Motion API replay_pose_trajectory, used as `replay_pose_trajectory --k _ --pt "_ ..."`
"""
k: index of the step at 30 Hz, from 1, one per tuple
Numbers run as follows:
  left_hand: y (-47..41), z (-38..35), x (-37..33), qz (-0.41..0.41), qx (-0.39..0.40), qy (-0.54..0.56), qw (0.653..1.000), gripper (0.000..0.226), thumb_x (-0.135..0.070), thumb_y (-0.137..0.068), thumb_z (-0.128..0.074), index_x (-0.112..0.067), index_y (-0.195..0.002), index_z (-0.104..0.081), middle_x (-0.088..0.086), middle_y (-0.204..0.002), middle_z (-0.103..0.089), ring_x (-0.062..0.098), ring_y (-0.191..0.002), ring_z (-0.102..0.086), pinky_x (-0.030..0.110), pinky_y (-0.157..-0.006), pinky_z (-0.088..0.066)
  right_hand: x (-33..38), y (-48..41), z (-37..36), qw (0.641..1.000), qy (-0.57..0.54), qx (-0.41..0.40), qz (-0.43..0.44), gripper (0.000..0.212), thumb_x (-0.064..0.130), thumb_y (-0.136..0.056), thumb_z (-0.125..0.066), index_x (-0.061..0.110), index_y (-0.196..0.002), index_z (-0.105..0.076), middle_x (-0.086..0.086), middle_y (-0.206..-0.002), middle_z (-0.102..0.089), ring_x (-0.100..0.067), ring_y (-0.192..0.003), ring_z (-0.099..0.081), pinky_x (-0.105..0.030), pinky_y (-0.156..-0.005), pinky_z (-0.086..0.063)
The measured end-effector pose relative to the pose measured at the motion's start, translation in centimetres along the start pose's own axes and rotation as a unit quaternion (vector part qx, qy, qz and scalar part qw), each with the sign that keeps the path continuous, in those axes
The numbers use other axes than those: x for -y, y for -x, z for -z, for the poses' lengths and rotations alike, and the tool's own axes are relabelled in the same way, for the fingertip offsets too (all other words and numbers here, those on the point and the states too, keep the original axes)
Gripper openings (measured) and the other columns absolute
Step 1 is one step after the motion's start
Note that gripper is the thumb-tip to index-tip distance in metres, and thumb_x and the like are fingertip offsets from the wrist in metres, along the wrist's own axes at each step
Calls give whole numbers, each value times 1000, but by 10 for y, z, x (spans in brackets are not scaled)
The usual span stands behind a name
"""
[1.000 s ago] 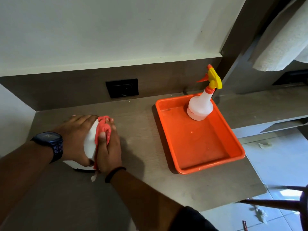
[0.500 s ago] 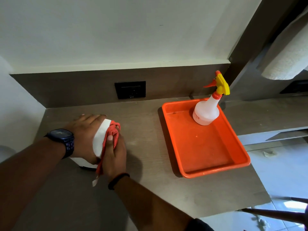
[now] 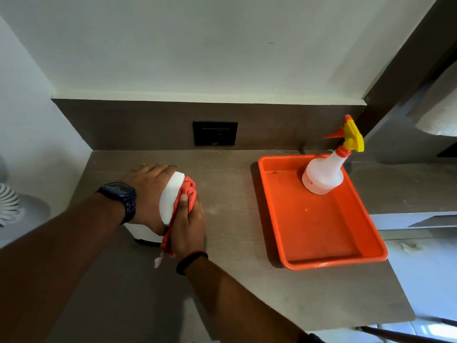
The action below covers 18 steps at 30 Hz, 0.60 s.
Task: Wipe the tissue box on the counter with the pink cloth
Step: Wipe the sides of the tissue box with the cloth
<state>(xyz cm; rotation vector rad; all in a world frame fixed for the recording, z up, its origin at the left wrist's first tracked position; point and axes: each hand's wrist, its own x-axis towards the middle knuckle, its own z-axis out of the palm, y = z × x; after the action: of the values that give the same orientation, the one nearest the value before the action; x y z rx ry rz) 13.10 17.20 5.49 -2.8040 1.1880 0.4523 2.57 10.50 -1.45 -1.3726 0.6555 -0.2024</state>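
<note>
A white tissue box stands on the left part of the grey counter. My left hand, with a dark watch on the wrist, lies over the box's top and left side and holds it. My right hand presses the bunched pink cloth against the box's right side. A strip of the cloth hangs down below my right palm. Most of the box is hidden by my two hands.
An orange tray sits on the right of the counter with a white spray bottle standing in its far corner. A black wall socket is in the backsplash. A white fan stands at far left. The counter's edge drops off at right.
The camera view has shifted, so everything sits further right and lower in frame. My right hand has slid the cloth a little along the box's right side; my left hand keeps its hold.
</note>
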Motion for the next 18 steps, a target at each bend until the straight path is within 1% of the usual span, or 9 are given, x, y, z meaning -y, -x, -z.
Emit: replay_pose_trajectory --k 2,3,5,7,8,12,13,15,18 --pt "-1 -4 1 -5 -8 -11 1000 132 -76 -21 -61 -21 -137 -29 1 -135 -47 22 -120 -46 41 -106 -37 7 -9 0 1000 10 7 19 51 55 -102 -38 27 -144 -45 -1 -143 -57 -15 -130 -53 -43 -113 -45" --pt "-1 -6 2 -6 -17 -15 1000 129 -76 -22 -62 -21 -134 -32 0 -130 -50 22 -116 -48 41 -104 -39 12 -15 -1 999 18 1 32 50 53 -102 -38 26 -143 -47 -2 -141 -58 -16 -129 -53 -43 -113 -44" --pt "-1 -9 3 0 -35 -2 999 125 -74 -22 -67 -23 -130 -34 -2 -123 -53 21 -108 -51 41 -99 -42 14 -27 -3 999 24 -11 26 58 64 -95 -36 27 -135 -55 -2 -136 -62 -18 -126 -57 -45 -112 -45" --pt "1 -9 2 8 -41 9 999 122 -71 -21 -70 -26 -129 -33 -5 -121 -53 20 -106 -51 42 -96 -44 5 -35 -4 1000 3 -18 0 69 78 -83 -34 32 -128 -59 0 -131 -67 -19 -123 -61 -48 -109 -48" --pt "1 -8 2 12 -40 10 999 121 -71 -22 -70 -27 -128 -33 -6 -121 -52 20 -105 -51 42 -95 -45 -4 -38 -5 1000 -5 -20 -12 71 80 -81 -34 34 -127 -60 1 -129 -68 -20 -121 -63 -48 -108 -49" --pt "2 -8 3 18 -34 12 999 124 -71 -22 -68 -27 -131 -30 -4 -126 -51 21 -110 -49 42 -97 -43 -26 -26 -10 998 -25 -32 -51 64 86 -78 -38 48 -127 -55 8 -133 -67 -18 -122 -62 -48 -107 -50" --pt "3 -7 3 18 -32 13 999 125 -71 -22 -68 -27 -132 -29 -3 -128 -50 21 -111 -49 41 -98 -43 -26 -21 -10 998 -29 -34 -54 60 84 -79 -38 49 -125 -55 8 -132 -66 -18 -122 -62 -48 -107 -51" --pt "3 -7 3 22 -31 19 999 124 -72 -23 -68 -28 -133 -30 -4 -130 -49 21 -114 -49 41 -99 -42 -11 -11 -6 997 -35 -32 -64 55 75 -84 -38 44 -125 -58 5 -130 -67 -18 -120 -62 -46 -107 -51" --pt "7 -10 1 47 -38 37 997 127 -77 -22 -66 -26 -133 -32 -2 -132 -50 22 -115 -50 41 -99 -42 8 -11 8 996 -56 -13 -65 40 49 -103 -41 24 -125 -63 0 -120 -70 -17 -112 -65 -35 -100 -53"
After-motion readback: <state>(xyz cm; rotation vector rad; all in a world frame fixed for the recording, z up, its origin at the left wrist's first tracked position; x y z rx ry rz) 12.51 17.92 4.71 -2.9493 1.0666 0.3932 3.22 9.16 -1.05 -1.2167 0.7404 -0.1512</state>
